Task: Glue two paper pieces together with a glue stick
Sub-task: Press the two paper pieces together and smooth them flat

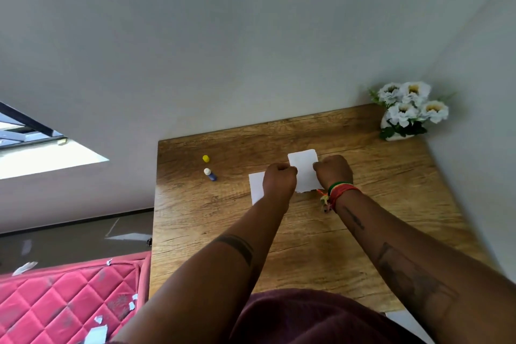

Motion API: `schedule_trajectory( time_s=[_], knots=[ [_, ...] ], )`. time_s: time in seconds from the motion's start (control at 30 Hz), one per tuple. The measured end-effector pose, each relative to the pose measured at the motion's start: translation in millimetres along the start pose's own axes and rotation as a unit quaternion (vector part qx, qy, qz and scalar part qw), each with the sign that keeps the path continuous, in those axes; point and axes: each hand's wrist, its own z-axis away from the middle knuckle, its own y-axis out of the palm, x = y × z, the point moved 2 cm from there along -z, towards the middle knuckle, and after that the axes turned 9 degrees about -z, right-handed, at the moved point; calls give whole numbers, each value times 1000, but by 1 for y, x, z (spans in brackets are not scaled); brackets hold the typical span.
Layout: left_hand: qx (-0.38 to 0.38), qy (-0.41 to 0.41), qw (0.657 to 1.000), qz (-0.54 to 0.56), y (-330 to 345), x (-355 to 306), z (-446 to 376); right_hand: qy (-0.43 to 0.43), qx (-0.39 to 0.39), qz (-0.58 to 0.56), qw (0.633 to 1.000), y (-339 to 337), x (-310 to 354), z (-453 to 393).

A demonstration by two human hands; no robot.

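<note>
I have both hands out over the wooden table [363, 220], fists curled, each pinching one side edge of the same white paper piece [305, 169]; my left hand [280, 178] grips its left edge and my right hand [334, 170] grips its right edge, so the two are close together with only the sheet between them. That sheet sits in the far middle of the table; whether it lies flat or is lifted slightly I cannot tell. A second paper piece [257, 186] lies flat just left of it, partly hidden under my left hand and wrist; the two sheets may overlap there, but my hand covers the spot. The glue stick [210, 174] lies uncapped well to the left, white tip showing; its yellow cap [206, 158] stands just beyond it, apart. White flowers [407, 109] sit in the far right corner; a red quilted mattress [64, 299] with paper scraps is near left, off the table.
</note>
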Motion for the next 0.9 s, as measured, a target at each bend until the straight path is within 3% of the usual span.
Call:
schedule_trajectory(
  time_s=[0.13,0.33,0.53,0.77,0.9],
  knots=[
    [23,-16,995,99,-8,-1,2,-7,39,-12,999,-2,-1,-4],
    [7,-23,993,115,-29,-1,9,-40,60,-94,993,8,6,5],
    [-123,66,990,6,-68,11,6,-53,105,-167,979,9,22,22],
    [-143,82,985,-57,-99,41,7,-39,161,-163,973,42,18,54],
    [-136,63,983,-103,-107,57,3,-58,147,-121,980,58,7,62]
  ],
)
